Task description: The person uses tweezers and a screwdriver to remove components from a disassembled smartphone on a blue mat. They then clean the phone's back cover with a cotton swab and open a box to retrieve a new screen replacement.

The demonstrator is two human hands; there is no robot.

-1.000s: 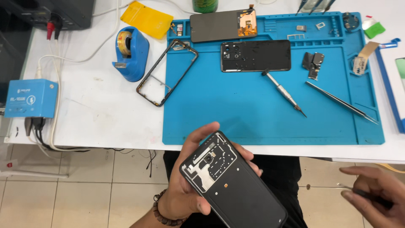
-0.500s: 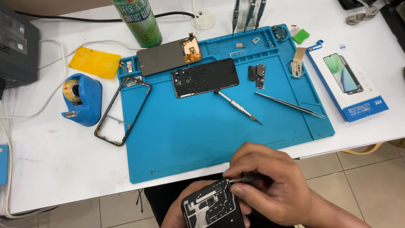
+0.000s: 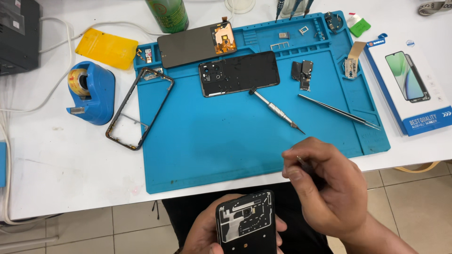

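My left hand (image 3: 202, 233) grips the open phone (image 3: 246, 223), long axis upright. My right hand (image 3: 329, 188), up-right of it, pinches a thin tool (image 3: 301, 161).

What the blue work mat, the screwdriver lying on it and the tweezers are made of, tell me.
Blue work mat: likely silicone or rubber, matte, with moulded compartments along its top edge.
Screwdriver: looks like metal, silvery, ridged grip, dark cap.
Tweezers: apparently steel, thin, dark grey, faint sheen.
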